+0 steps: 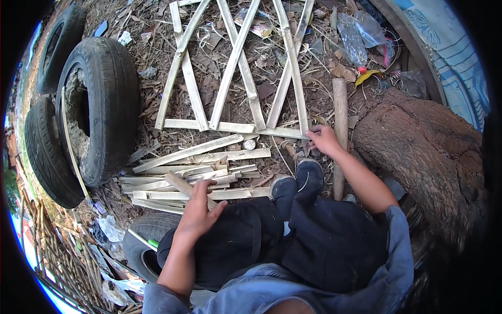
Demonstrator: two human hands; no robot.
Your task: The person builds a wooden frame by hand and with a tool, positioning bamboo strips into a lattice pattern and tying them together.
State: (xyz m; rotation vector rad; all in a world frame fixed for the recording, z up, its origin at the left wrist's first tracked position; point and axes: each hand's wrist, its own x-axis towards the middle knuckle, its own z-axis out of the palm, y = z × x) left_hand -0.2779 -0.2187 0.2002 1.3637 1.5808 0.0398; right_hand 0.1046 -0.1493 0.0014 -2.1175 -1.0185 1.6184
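At the near right corner of a lattice of crossed bamboo slats (236,58), my right hand (323,140) pinches the end of the bottom slat (282,132). One slanting slat (296,83) meets it there. My left hand (197,212) is above my left knee, loosely closed around a short round wooden stick (179,183), with thumb and index finger apart. Part of the stick is hidden under that hand. Below it lies a pile of loose split bamboo slats (230,194). A small round piece of wood (249,144) stands beside the bottom slat.
Old tyres (112,99) stand at the left, and another tyre (151,230) lies beside my left leg. A round pole (340,120) and a thick tree trunk (418,152) are at the right. Leaves and plastic bottles (351,39) litter the ground. Thin sticks (63,246) are heaped lower left.
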